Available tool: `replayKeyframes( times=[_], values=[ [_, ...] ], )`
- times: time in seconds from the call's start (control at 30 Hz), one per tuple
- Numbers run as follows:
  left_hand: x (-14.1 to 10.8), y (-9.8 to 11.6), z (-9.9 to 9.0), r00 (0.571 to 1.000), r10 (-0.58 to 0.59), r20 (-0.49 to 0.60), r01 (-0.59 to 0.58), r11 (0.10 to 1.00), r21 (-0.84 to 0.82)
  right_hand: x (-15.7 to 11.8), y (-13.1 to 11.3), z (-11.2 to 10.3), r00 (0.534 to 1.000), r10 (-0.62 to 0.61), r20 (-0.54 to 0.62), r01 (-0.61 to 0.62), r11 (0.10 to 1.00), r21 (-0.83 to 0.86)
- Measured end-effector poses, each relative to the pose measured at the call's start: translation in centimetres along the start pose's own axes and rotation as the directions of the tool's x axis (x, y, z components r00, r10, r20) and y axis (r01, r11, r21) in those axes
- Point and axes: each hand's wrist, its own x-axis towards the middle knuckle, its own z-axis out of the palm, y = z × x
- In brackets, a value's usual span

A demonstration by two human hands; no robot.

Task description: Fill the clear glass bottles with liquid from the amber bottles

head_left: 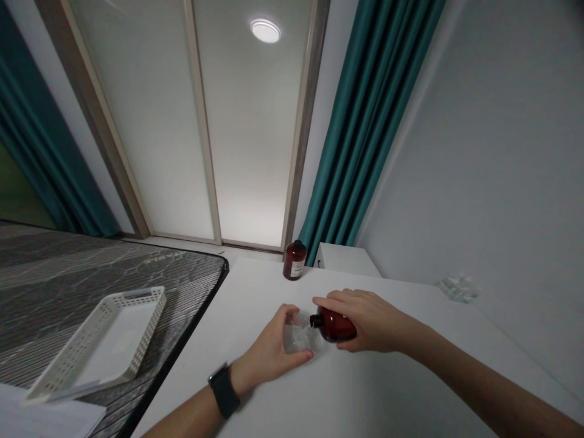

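Note:
My left hand [278, 347] is closed around a clear, see-through cup [298, 334] on the white table. In my right hand [365, 313] is a dark red-brown bottle [337, 326], tipped on its side with its black neck pointing left. The bottle's mouth is at the cup's opening; I cannot tell whether they touch or whether liquid is flowing. Another brown bottle [294, 260], with a white label and a black top, stands upright near the table's far edge.
The white table [255, 292] spans the front. To its left, a white perforated basket [141, 340] lies on a grey patterned surface [182, 267] beside papers [55, 413]. A clear crumpled-looking item [458, 288] is by the right wall. A white cabinet [349, 260] stands behind.

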Motion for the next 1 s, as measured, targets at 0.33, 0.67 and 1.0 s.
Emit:
replayKeyframes(
  times=[0.33,0.67,1.0],
  values=[
    [0.01,-0.08,0.06,1.0,0.0,-0.005,0.0,1.0,-0.012,0.06,0.06,-0.08,1.0,0.001,0.013,-0.001,1.0,-0.005],
    [-0.03,-0.05,0.05,1.0,-0.008,-0.002,0.008,1.0,-0.005,0.03,0.2,0.0,1.0,-0.026,-0.01,0.026,1.0,-0.016],
    [0.07,0.24,0.02,1.0,-0.019,-0.011,0.019,1.0,-0.02,0.13,0.15,-0.04,1.0,-0.02,-0.013,0.02,1.0,-0.022]
  ],
)
